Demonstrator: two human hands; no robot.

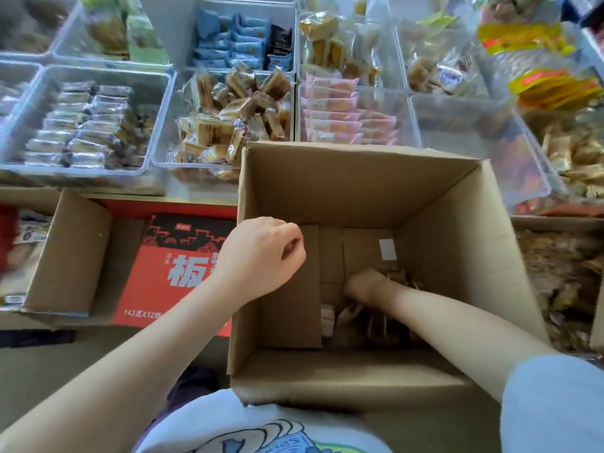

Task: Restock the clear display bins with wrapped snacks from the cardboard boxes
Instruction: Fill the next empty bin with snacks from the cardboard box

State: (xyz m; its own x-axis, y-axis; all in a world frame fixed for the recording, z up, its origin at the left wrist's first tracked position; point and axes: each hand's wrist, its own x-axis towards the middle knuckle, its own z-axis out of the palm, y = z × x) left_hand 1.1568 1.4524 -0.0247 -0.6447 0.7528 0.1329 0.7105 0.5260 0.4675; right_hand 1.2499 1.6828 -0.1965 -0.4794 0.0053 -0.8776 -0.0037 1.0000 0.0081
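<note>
A large open cardboard box (359, 188) stands right in front of me, below the clear display bins. At its bottom lie brown wrapped snacks (376, 322) beside cardboard inserts. My right hand (364, 284) reaches deep into the box, and its fingers are buried among the packets, closed round some of them. My left hand (261, 253) is at the top of the box's left wall with its fingers curled over the edge. Just behind the box, one clear bin (457, 125) looks almost bare, and another bin (228, 125) holds similar brown wrapped snacks.
Further bins hold silver packets (81, 125), pink packets (340, 116) and blue packets (235, 40). A red printed carton (163, 269) lies to the left, inside an open cardboard box (70, 253). Loose brown packets (562, 282) fill a box at the right.
</note>
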